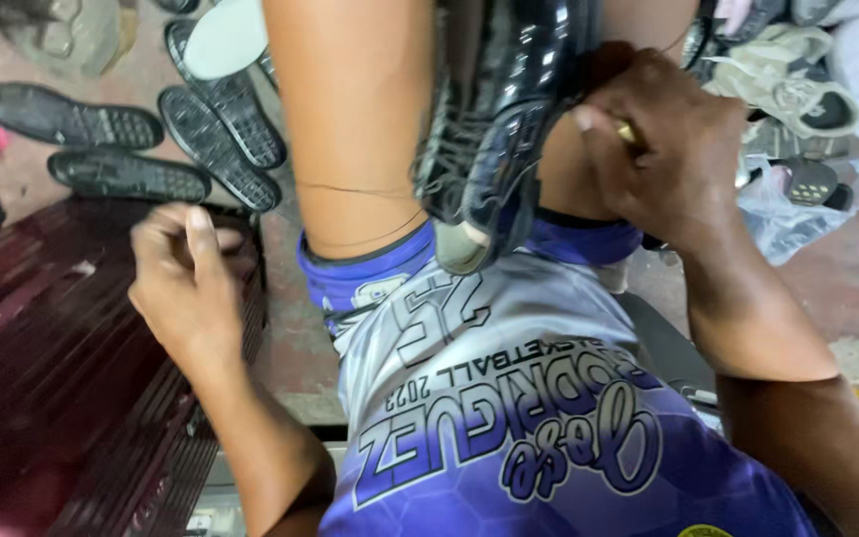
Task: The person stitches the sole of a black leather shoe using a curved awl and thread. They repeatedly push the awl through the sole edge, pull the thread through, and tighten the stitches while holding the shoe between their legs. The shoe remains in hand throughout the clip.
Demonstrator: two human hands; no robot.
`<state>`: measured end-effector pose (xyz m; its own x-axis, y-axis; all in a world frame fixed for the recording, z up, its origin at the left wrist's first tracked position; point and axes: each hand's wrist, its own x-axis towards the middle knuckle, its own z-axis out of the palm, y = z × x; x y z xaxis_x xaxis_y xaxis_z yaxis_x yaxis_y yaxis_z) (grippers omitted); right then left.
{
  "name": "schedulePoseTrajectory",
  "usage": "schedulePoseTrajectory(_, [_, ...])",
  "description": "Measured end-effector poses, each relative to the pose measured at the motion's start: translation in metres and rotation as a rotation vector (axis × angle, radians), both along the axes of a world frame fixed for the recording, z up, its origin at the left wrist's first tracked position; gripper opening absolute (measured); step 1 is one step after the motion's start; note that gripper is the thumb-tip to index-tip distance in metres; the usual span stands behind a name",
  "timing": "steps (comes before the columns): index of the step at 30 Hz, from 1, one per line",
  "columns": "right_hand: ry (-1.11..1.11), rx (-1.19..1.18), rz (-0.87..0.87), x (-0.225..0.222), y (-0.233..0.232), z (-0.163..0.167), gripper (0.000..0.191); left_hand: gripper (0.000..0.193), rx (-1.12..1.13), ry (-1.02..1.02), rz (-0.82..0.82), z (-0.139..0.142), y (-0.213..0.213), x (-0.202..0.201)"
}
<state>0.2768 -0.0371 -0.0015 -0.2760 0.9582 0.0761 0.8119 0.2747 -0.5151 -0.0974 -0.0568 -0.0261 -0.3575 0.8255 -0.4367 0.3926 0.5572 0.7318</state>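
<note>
A black leather shoe [494,119] is wedged between my bare knees, sole side towards me. My right hand [663,149] presses against the shoe's right edge, fingers closed around a small yellowish tool [626,131] whose tip is hidden. A thin dark thread [350,189] runs from the shoe leftward across my thigh. My left hand [186,273] is drawn out to the left over a bench, thumb and fingers pinched together on the end of that thread.
A dark red slatted bench [72,378] fills the lower left. Several loose black soles [129,175] and a white sole [223,38] lie on the floor beyond it. Worn sneakers [797,80] and a clear plastic bag [807,199] are piled at the upper right.
</note>
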Motion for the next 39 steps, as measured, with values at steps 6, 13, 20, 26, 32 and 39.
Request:
schedulePoseTrajectory(6, [-0.036,0.001,-0.014,-0.001,-0.001,-0.004,0.006,0.034,0.657,0.212,-0.708,-0.006,-0.007,0.05])
schedulePoseTrajectory(13, [0.054,0.0,-0.063,0.001,-0.005,-0.009,0.007,0.013,0.485,-0.28,-0.425,-0.024,-0.021,0.05])
schedulePoseTrajectory(20, [0.029,-0.039,-0.025,0.008,-0.012,-0.005,0.006,0.015,0.105,-1.619,0.091,-0.02,-0.043,0.063])
schedulePoseTrajectory(26, [0.105,-0.057,-0.042,0.007,-0.009,-0.008,0.007,0.022,-0.241,-1.022,-0.103,-0.026,-0.045,0.108])
schedulePoseTrajectory(32, [0.083,0.036,0.008,0.004,-0.005,-0.004,0.008,0.011,-0.238,-1.207,0.219,-0.066,-0.047,0.156])
schedulePoseTrajectory(39, [-0.027,0.007,0.117,0.011,0.008,0.002,0.013,0.018,-0.282,-1.254,0.489,-0.082,-0.027,0.177])
